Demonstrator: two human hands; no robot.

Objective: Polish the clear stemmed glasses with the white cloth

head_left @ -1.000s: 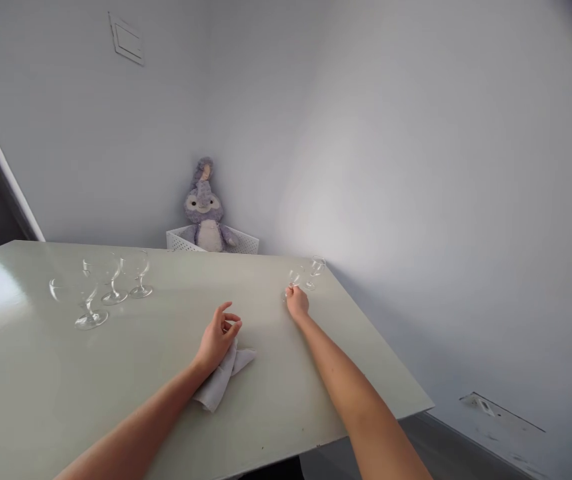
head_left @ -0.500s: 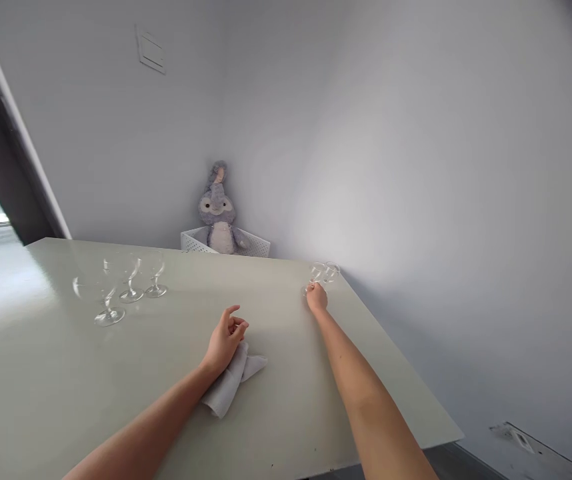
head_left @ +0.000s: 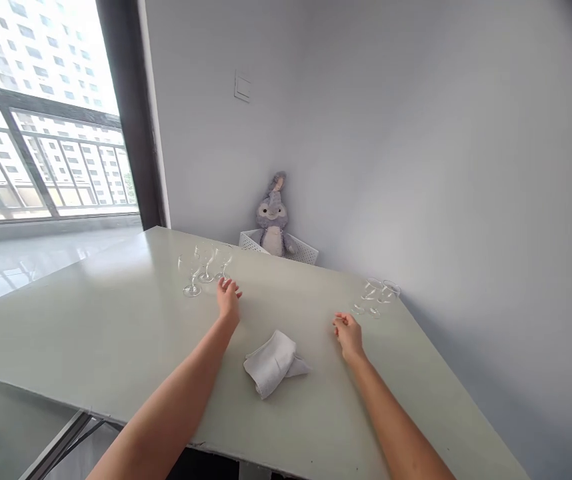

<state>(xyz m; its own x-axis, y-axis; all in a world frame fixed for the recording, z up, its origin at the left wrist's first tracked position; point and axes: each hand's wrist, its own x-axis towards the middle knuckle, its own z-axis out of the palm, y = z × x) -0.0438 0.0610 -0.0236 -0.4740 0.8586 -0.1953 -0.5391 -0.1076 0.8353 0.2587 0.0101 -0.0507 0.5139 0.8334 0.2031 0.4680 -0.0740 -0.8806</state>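
Three clear stemmed glasses stand in a group on the left: a front glass (head_left: 192,289), a rear glass (head_left: 206,275) and a right-hand glass (head_left: 223,275). My left hand (head_left: 229,300) is just in front of the right-hand one, fingers loosely apart and holding nothing; whether they touch its foot I cannot tell. My right hand (head_left: 349,335) hovers over the table with loosely bent fingers and nothing visible in them. Beyond it, two more stemmed glasses, a nearer glass (head_left: 371,289) and a farther glass (head_left: 390,291), stand side by side. A folded grey-white cloth (head_left: 272,363) lies between my forearms.
The pale table (head_left: 131,333) has its right edge along a wall. Behind its far edge, a plush rabbit (head_left: 273,220) sits in a white perforated basket (head_left: 306,251). A large window (head_left: 51,133) is at the left, and a wall switch (head_left: 242,87) is above.
My right hand has let go of a glass at the right and drawn back toward me. My left hand has moved off the cloth to the left-hand glasses. The view has turned left.
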